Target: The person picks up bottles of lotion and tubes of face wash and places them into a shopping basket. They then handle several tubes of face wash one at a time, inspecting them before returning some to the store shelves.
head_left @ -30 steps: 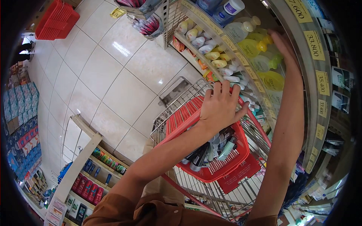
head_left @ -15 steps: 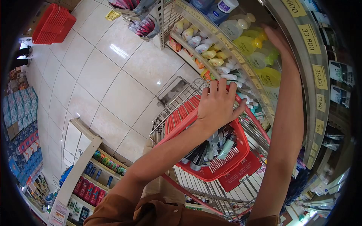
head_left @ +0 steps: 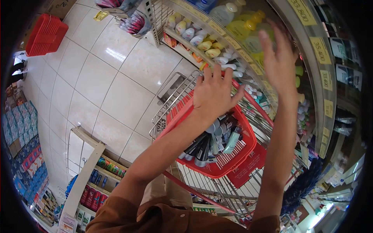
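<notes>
My left hand [head_left: 214, 91] is curled over the far edge of a red shopping basket [head_left: 244, 134], beside a red cart rail; its fingertips are partly hidden. The basket sits in a metal shopping cart [head_left: 155, 126] and holds several dark and grey tubes and a pale green tube [head_left: 232, 142]. My right hand [head_left: 280, 62], open with fingers apart and nothing in it, is raised in front of the shelf on the right. Behind it stand yellow pump bottles [head_left: 237, 29] and clear ones [head_left: 222, 15], partly covered by the hand.
Yellow price tags line the shelf edge [head_left: 326, 79] close to my right forearm. Small bottles [head_left: 204, 46] fill a lower shelf. Stacked red baskets [head_left: 46, 35] stand on the tiled floor [head_left: 112, 89]. Another stocked shelf [head_left: 97, 178] is at lower left.
My right hand has drawn back from among the bottles toward me, its fingers now spread. The view has shifted slightly; my left hand stays at the basket.
</notes>
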`<action>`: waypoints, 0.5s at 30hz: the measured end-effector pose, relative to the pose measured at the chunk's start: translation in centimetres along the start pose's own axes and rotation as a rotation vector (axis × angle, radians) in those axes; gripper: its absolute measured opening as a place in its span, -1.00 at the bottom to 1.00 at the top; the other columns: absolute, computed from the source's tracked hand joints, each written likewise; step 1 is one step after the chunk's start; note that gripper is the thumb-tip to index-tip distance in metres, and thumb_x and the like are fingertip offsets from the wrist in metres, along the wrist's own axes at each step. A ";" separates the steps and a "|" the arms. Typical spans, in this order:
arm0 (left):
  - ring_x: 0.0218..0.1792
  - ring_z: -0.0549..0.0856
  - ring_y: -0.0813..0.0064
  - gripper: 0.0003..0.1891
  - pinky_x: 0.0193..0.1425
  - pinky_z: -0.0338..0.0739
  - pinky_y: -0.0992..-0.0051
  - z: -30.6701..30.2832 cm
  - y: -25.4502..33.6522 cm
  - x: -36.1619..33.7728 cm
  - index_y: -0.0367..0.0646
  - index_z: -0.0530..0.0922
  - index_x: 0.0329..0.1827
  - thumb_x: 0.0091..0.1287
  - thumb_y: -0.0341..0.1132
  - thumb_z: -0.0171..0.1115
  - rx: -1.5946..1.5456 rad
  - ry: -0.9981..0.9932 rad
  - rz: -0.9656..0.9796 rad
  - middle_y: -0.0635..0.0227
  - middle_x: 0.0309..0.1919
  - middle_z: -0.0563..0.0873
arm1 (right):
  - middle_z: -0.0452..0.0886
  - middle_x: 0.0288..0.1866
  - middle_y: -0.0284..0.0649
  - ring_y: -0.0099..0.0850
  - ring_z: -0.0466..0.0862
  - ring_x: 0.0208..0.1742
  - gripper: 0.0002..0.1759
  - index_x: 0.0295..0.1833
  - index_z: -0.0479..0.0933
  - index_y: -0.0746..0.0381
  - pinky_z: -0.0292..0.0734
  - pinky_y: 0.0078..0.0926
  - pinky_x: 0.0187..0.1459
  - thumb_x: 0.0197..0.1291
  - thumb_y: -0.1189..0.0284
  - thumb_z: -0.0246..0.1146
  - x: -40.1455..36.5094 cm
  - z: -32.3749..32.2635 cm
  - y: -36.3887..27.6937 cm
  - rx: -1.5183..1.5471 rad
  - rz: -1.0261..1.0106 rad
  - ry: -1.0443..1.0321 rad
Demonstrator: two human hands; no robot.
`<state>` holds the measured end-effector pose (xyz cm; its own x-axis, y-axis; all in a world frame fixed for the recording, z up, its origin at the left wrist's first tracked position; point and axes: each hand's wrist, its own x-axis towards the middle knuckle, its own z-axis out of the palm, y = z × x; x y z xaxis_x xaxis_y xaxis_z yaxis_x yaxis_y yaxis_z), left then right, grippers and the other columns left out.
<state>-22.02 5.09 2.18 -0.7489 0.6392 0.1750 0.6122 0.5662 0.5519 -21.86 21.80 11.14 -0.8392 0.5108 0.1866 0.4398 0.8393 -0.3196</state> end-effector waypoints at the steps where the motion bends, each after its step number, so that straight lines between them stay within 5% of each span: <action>1: -0.18 0.64 0.17 -0.49 -0.21 0.62 0.17 -0.1 0.1 0.0 -0.16 0.58 -0.03 0.21 0.12 0.33 0.005 -0.002 0.002 0.17 -0.15 0.60 | 0.35 0.52 0.10 0.08 0.25 0.58 -0.37 0.37 0.47 0.26 0.07 -0.01 0.54 0.35 0.06 0.23 -2.1 -0.3 -0.1 -0.116 -0.104 0.046; 2: -0.19 0.64 0.17 -0.48 -0.22 0.61 0.16 -0.2 0.1 -0.1 -0.16 0.58 -0.03 0.22 0.12 0.33 0.010 -0.003 0.009 0.18 -0.16 0.60 | 0.36 0.52 0.09 0.11 0.26 0.57 -0.40 0.37 0.47 0.26 0.07 0.03 0.54 0.35 0.12 0.26 -4.1 -0.7 -0.6 -0.232 -0.210 0.091; 4: -0.20 0.64 0.16 -0.48 -0.24 0.60 0.16 -0.3 0.1 -0.1 -0.16 0.59 -0.04 0.22 0.13 0.33 0.023 -0.001 0.024 0.19 -0.18 0.60 | 0.56 0.33 0.08 0.15 0.43 0.44 -0.58 0.21 0.57 0.29 0.21 0.06 0.46 0.28 0.37 0.33 -8.6 -2.2 -2.9 0.078 -0.234 0.162; 6: -0.21 0.65 0.14 -0.50 -0.25 0.58 0.16 0.1 0.2 -0.1 -0.16 0.59 -0.06 0.24 0.13 0.30 0.012 0.031 0.026 0.18 -0.21 0.62 | 0.70 0.04 0.01 0.11 0.64 0.16 -0.73 0.01 0.64 0.33 0.46 -0.08 0.25 0.18 0.55 0.35 -14.3 -3.9 -3.9 0.184 -0.223 0.188; 8: -0.20 0.65 0.13 -0.51 -0.25 0.58 0.16 0.2 0.4 -0.2 -0.16 0.60 -0.06 0.26 0.12 0.29 0.044 0.038 0.034 0.17 -0.22 0.63 | 0.71 -0.13 -0.04 -0.08 0.71 -0.07 -0.87 -0.13 0.65 0.36 0.55 -0.25 0.01 0.20 0.58 0.33 -21.2 -3.6 -2.9 0.511 0.047 0.127; 12: -0.15 0.68 0.08 -0.53 -0.17 0.61 0.11 0.3 0.4 -0.6 -0.15 0.61 -0.10 0.30 0.12 0.25 0.088 0.048 0.050 0.14 -0.19 0.65 | 0.70 -0.27 -0.03 -0.16 0.72 -0.21 -0.80 -0.07 0.60 0.38 0.57 -0.34 -0.10 0.27 0.48 0.32 -33.4 1.1 2.4 0.450 0.785 -0.103; 15: -0.14 0.68 0.06 -0.53 -0.14 0.61 0.09 0.6 0.5 -1.0 -0.14 0.63 -0.07 0.32 0.13 0.24 0.134 0.081 0.064 0.13 -0.19 0.65 | 0.73 -0.27 -0.02 -0.20 0.76 -0.20 -0.71 -0.05 0.60 0.36 0.60 -0.31 -0.11 0.28 0.35 0.34 -41.6 3.4 6.0 0.291 0.918 -0.308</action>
<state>-20.77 5.03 1.77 -0.7219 0.6354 0.2741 0.6837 0.5937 0.4244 14.61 4.91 -1.67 -0.2792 0.8315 -0.4804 0.8966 0.0467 -0.4403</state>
